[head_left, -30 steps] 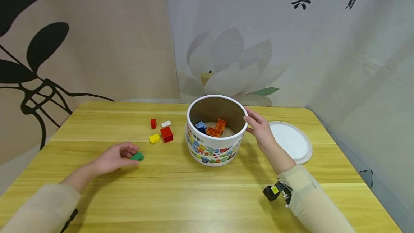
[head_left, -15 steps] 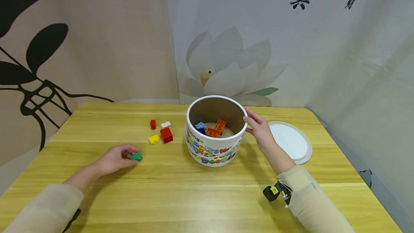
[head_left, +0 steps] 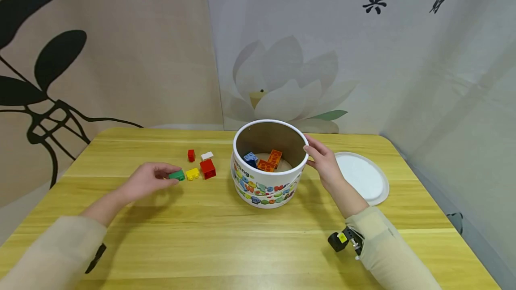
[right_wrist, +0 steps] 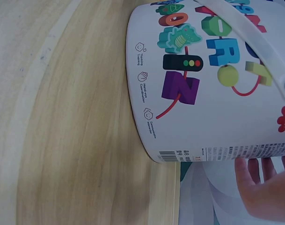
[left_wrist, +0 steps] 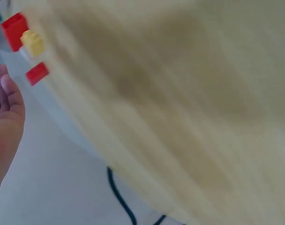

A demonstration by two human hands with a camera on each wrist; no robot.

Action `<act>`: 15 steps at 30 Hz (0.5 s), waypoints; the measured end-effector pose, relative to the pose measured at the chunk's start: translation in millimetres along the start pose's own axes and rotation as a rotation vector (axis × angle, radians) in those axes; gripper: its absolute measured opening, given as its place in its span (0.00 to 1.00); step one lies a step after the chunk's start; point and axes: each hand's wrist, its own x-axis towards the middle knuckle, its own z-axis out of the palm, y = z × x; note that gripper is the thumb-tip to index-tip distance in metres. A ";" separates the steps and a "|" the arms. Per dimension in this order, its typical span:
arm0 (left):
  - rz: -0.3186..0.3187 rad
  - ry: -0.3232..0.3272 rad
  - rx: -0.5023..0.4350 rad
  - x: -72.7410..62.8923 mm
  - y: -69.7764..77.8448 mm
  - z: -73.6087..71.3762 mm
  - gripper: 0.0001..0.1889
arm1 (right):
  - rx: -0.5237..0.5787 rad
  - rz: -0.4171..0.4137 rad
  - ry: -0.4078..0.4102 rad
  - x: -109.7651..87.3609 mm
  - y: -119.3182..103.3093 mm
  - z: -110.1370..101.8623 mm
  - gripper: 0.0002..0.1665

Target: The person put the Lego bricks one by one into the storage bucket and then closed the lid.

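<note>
A: What does the left hand (head_left: 147, 180) have?

B: It pinches a small green plastic brick (head_left: 177, 175) between thumb and fingers. I can't tell whether the brick touches the wood-grained tabletop (head_left: 225, 245).

A: What's around it?

B: Just to its right lies a small yellow studded brick (head_left: 192, 174); whether the 2 touch, I can't say. Beyond that sits a larger red block (head_left: 208, 169), with a flat white brick (head_left: 207, 156) just behind it and a small red block (head_left: 191, 155) to the back left.

A: And the right hand (head_left: 327, 164)?

B: It holds a white cylindrical bucket printed with colourful letters (head_left: 262, 191) by the right side of its rim. The right wrist view shows fingertips against the outer wall.

A: Is the bucket upright?

B: Yes, open side up. Inside are 2 orange studded bricks (head_left: 276, 156) near each other, and blue brickwork (head_left: 250, 156) at the left, light above dark; I can't tell if that's 1 piece or 2.

A: What's on the far right?

B: A flat, round white lid (head_left: 359, 176) on the tabletop, partly behind the right forearm.
</note>
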 end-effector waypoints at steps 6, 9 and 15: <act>0.006 0.012 0.010 12.3 23.4 -8.9 0.24 | 0.002 0.003 0.003 -1.0 -0.6 0.5 0.26; 0.023 0.016 0.009 18.8 35.0 -12.0 0.25 | -0.003 0.002 0.002 -1.4 -0.5 0.8 0.26; 0.062 0.011 -0.018 33.2 59.4 -13.3 0.23 | -0.005 0.002 -0.005 -1.6 -0.4 0.4 0.26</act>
